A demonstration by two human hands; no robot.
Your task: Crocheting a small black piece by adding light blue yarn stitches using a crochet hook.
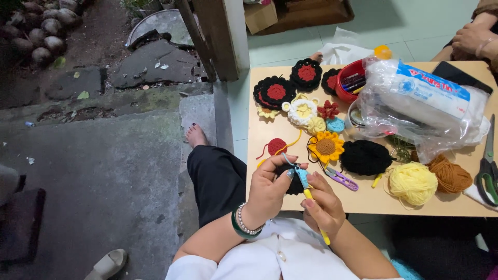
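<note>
Crochet goes best here with left hand (270, 189) pinching the black piece (294, 184) firmly while right hand (322, 205), fingers closed around the yellow hook (314, 207), works close at lower centre of the frame.

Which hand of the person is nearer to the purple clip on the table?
The right. The right hand, holding a yellow crochet hook, is just below-left of the purple clip. The left hand, pinching black crochet work, is farther left of it.

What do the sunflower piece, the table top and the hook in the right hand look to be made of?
Sunflower piece: crocheted yarn, matte, looped texture. Table top: probably laminated board, smooth pale tan. Hook in the right hand: yellow handle, likely plastic; tip hidden.
</note>
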